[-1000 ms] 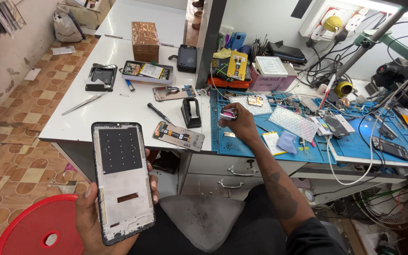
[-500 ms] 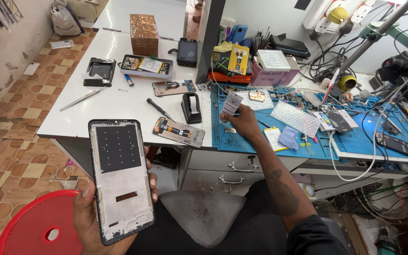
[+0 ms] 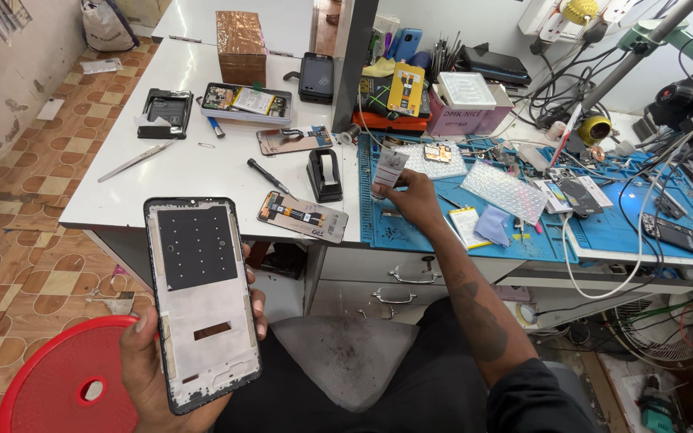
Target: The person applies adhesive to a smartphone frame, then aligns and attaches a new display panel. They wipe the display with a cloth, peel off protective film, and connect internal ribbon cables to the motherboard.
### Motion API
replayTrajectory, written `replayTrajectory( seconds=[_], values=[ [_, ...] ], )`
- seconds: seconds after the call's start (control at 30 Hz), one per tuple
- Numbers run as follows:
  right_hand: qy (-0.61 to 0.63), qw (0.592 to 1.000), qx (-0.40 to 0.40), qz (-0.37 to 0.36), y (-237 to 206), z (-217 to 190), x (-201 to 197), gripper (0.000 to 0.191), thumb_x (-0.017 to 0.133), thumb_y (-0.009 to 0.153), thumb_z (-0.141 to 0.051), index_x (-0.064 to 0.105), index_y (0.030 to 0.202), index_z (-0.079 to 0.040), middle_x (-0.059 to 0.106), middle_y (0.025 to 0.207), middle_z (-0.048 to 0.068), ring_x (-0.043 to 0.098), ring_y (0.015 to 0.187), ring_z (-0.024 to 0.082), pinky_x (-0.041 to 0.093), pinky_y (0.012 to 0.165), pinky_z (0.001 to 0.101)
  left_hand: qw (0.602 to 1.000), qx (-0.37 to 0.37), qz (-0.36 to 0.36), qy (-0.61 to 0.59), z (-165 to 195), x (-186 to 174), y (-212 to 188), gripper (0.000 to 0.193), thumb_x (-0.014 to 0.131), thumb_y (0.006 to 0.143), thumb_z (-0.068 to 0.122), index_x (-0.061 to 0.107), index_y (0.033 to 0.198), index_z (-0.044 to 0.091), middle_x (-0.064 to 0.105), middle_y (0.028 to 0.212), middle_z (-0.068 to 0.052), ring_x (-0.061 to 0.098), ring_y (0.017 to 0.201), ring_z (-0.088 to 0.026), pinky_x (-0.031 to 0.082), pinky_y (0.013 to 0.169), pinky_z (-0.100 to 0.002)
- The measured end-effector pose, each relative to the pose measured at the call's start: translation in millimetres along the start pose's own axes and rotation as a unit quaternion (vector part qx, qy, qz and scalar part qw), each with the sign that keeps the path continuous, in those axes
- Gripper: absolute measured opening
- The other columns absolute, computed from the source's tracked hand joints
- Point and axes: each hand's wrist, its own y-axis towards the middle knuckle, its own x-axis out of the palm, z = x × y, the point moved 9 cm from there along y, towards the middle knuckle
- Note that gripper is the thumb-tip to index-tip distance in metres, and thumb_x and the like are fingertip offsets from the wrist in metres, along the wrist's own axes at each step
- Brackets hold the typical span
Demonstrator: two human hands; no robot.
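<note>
Left hand [image 3: 150, 365] gripping phone frame [image 3: 202, 301], long axis near upright, top away. Right hand [image 3: 415, 200] pinching small white tube [image 3: 387, 170], upright over blue mat [image 3: 459, 224].

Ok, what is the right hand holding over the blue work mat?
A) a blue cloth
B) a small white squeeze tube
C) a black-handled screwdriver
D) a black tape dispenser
B: the right hand grips a small white squeeze tube upright above the blue work mat, while the left hand holds a black-rimmed phone frame.

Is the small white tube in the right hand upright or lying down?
Upright: the small white tube stands vertical in the right hand, above the blue mat.
</note>
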Motion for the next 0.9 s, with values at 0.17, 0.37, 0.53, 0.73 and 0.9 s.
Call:
replayTrajectory(
  seconds=[0.17,0.37,0.53,0.73,0.9],
  values=[
    [0.019,1.000,-0.012,0.006,-4.5,4.5,0.5,0.032,0.081,0.086,-0.028,0.080,0.106,-0.004,0.081,0.096,0.012,0.077,0.084,0.017,0.060,0.079,0.0332,1.000,-0.002,-0.001,-0.007,-4.0,1.2,-1.2,0.089,0.061,0.096,0.049,0.033,0.164,-0.002,0.047,0.143,-0.032,0.056,0.107,-0.041,0.056,0.082,-0.049],
    [0.000,1.000,-0.001,0.009,-7.6,9.0,-2.5,0.035,0.078,0.089,-0.031,0.077,0.105,-0.001,0.079,0.093,0.014,0.077,0.081,0.019,0.061,0.074,0.0351,0.999,0.012,0.008,0.036,-3.7,6.5,-7.4,0.088,0.062,0.095,0.049,0.033,0.162,0.001,0.047,0.142,-0.031,0.057,0.106,-0.040,0.056,0.079,-0.048],
    [-0.033,0.999,-0.004,-0.003,-13.6,6.9,-9.8,0.037,0.076,0.091,-0.032,0.075,0.105,0.001,0.078,0.090,0.016,0.078,0.078,0.023,0.062,0.074,0.0370,1.000,0.006,0.002,0.023,-6.1,7.5,-7.8,0.090,0.063,0.095,0.050,0.034,0.161,-0.003,0.048,0.143,-0.031,0.057,0.106,-0.041,0.057,0.080,-0.048],
    [-0.058,0.994,-0.089,0.032,-22.5,-9.1,-18.2,0.033,0.077,0.089,-0.030,0.079,0.102,0.000,0.079,0.095,0.018,0.078,0.086,0.026,0.059,0.082,0.0379,1.000,-0.006,-0.009,0.017,-10.5,2.3,-4.8,0.090,0.062,0.095,0.050,0.034,0.161,-0.003,0.048,0.142,-0.031,0.057,0.109,-0.041,0.057,0.084,-0.048],
    [-0.060,0.995,-0.062,0.046,-18.1,-5.7,-21.8,0.032,0.079,0.088,-0.028,0.079,0.101,0.001,0.079,0.094,0.019,0.078,0.086,0.028,0.059,0.084,0.0379,1.000,-0.001,-0.015,0.024,-11.3,-0.5,-1.9,0.088,0.060,0.096,0.050,0.035,0.161,-0.004,0.049,0.141,-0.031,0.058,0.109,-0.040,0.057,0.083,-0.047]
  ],
)
